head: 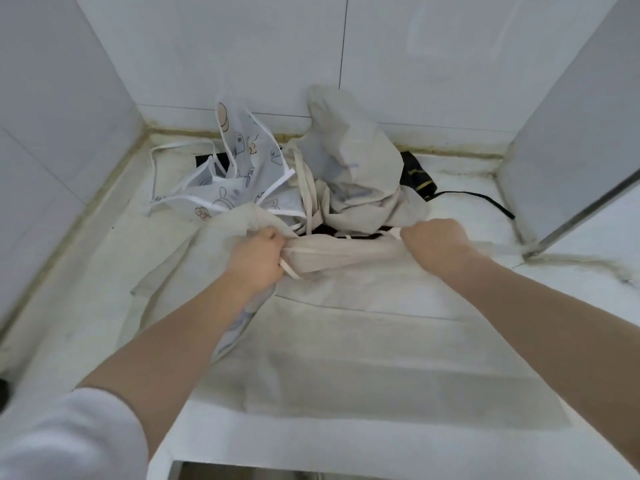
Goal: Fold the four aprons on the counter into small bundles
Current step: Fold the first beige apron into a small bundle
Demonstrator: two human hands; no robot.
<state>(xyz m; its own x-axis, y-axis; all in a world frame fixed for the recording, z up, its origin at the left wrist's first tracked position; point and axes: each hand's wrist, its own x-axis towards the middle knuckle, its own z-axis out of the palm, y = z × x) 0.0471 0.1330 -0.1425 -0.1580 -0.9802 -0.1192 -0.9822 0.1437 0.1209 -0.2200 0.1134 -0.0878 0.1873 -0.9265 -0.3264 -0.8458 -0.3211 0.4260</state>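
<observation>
A beige apron (363, 344) lies spread flat on the white counter (86, 282) in front of me. My left hand (256, 258) grips its bunched top edge and a strap at the left. My right hand (433, 237) grips the same edge at the right. Behind my hands sits a heap: a white apron with a cartoon print (239, 168) at the left, a second beige apron (353, 168) standing crumpled against the wall, and a black apron (417, 176) mostly hidden under them.
Tiled walls close the counter at the left and back. A white cabinet side (571, 133) with a metal edge stands at the right. A black strap (485, 200) trails toward it. The counter's front edge runs along the bottom.
</observation>
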